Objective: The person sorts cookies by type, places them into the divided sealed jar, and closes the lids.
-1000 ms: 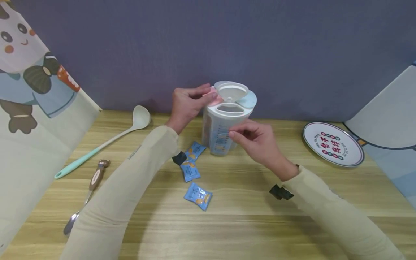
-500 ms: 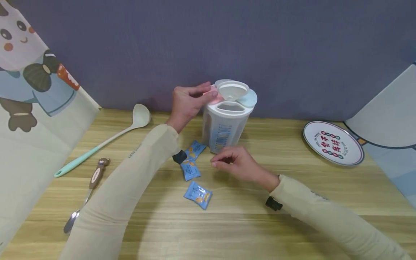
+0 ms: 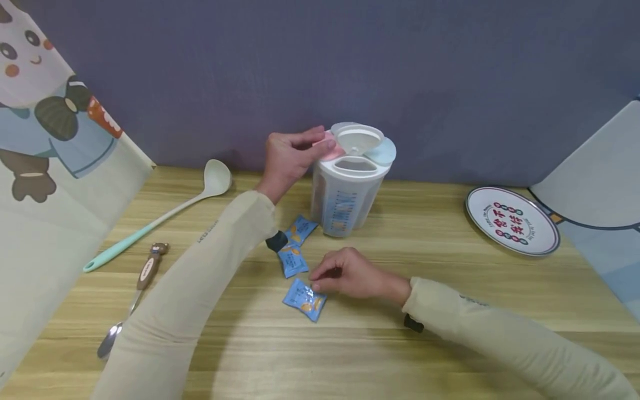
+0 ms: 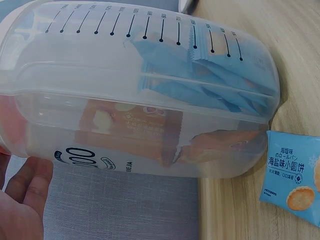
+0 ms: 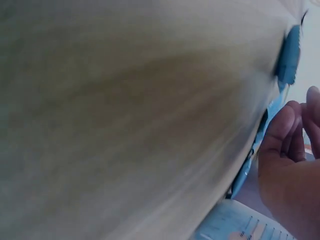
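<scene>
My left grip (image 3: 290, 158) holds the pink flap (image 3: 338, 150); my right grip (image 3: 350, 274), narrowly parted for an apparent pick-up, should pinch the nearest blue packet (image 3: 304, 300).

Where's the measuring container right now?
In the head view, the container stands on the table slightly right of centre, left hand on its pink flap, nearest blue packet just left of its base.
</scene>
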